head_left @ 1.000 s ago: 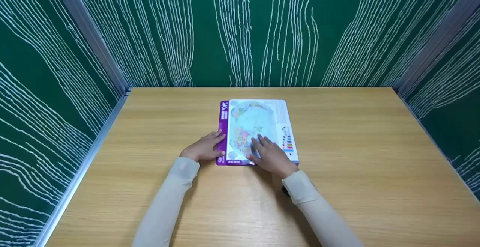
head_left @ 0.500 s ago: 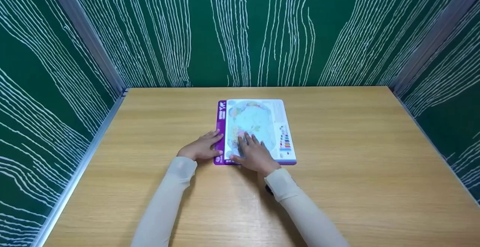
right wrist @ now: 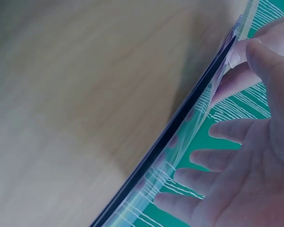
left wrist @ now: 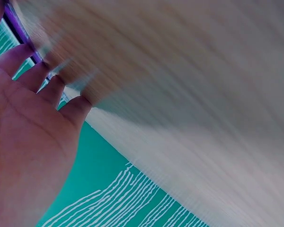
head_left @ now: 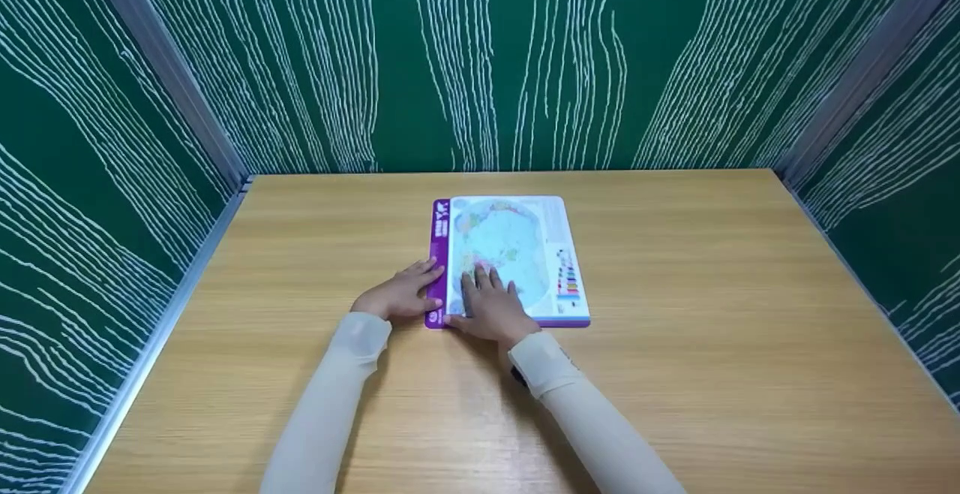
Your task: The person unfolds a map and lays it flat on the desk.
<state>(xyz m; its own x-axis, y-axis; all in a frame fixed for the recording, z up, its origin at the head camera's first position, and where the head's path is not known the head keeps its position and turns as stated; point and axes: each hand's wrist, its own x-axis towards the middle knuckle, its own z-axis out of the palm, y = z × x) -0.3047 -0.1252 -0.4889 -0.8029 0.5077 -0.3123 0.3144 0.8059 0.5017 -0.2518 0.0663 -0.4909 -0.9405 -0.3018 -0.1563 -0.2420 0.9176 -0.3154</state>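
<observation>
A flat world map board point(head_left: 517, 227) with a purple strip point(head_left: 439, 231) down its left side lies on the wooden table. My left hand point(head_left: 397, 293) rests at the lower left, its fingertips on the purple strip. Fingers spread and straight, my right hand point(head_left: 495, 312) lies over the lower left part of the map and covers some of its print. In the right wrist view the board's dark edge point(right wrist: 165, 139) shows nearly side-on, with the right palm point(right wrist: 251, 175) facing it. The left wrist view has the left hand point(left wrist: 33, 113) with extended fingers at the purple edge point(left wrist: 19, 28).
The wooden table point(head_left: 697, 291) extends around the board on all sides. Green panels with white wavy lines point(head_left: 465, 66) enclose it at the back, left and right. Grey posts point(head_left: 165, 66) stand at the back corners.
My right hand has slid left across the map toward the purple strip, uncovering more of the right part. My left hand keeps its place on the strip. The whole view shifts slightly.
</observation>
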